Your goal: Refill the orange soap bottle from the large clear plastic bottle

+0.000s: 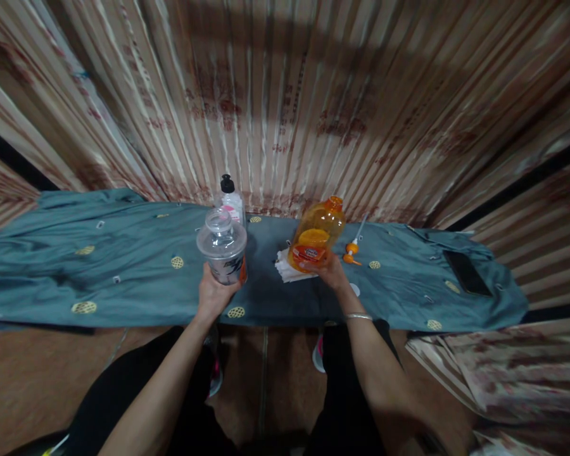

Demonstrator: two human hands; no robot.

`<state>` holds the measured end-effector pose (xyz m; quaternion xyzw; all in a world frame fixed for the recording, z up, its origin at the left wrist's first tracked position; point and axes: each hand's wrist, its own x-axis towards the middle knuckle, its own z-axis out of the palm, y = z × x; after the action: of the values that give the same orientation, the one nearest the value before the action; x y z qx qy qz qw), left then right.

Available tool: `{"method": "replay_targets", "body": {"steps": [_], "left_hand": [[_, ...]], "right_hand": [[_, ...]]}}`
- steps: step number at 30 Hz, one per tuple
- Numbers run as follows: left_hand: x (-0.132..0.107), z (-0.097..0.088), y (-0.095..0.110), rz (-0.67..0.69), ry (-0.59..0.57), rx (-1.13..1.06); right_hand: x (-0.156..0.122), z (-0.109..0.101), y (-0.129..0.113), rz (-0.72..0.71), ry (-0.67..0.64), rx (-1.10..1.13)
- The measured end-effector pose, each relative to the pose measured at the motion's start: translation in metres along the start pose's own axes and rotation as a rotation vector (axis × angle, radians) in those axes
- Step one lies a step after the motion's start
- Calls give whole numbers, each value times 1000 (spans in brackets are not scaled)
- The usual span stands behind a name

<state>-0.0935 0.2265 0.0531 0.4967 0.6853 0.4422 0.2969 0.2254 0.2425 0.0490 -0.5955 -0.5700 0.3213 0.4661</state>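
Observation:
My left hand (215, 295) is wrapped round the lower part of a clear plastic cup (224, 247) with a domed lid and dark and orange print. In my right hand (331, 271) is an orange see-through bottle (320, 228) with a red label, held at its base and tilted to the right. Its neck has no pump on it. Under the bottle lies a folded white tissue (287, 269). To the right rests an orange pump head (351, 250) with a clear tube. Behind the cup stands a clear bottle (232, 206) with a black pump top.
A teal patterned cloth (142, 253) covers the long narrow table. A dark phone (466, 272) lies near its right end. A small white disc (354, 289) sits by my right wrist. Pleated curtains (275, 95) hang close behind.

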Motion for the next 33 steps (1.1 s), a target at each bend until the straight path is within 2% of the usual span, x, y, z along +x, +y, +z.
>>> {"method": "replay_targets", "body": {"steps": [4, 11, 16, 20, 22, 24, 27, 30, 33], "left_hand": [[-2, -2, 2, 3, -8, -33], [-11, 2, 8, 17, -34, -95], [-16, 5, 15, 20, -72, -150], [-22, 3, 23, 9, -106, -181], [-27, 3, 27, 10, -131, -202], [-32, 2, 32, 15, -163, -226], [-38, 4, 37, 30, -208, -261], [-41, 7, 39, 50, -232, -286], [-42, 11, 39, 65, -250, -302]], "right_hand": [[-6, -5, 2, 52, -27, 0], [-10, -3, -5, 11, -62, -1], [-24, -20, -8, -27, 94, -87], [-57, -45, -20, -55, 302, -229], [-77, -48, -36, -46, 358, -237], [-92, -37, -58, -90, 324, -211], [-96, -1, -96, -185, 92, -104], [-78, 42, -122, -247, -93, -1], [-55, 75, -129, -250, -192, 117]]}}
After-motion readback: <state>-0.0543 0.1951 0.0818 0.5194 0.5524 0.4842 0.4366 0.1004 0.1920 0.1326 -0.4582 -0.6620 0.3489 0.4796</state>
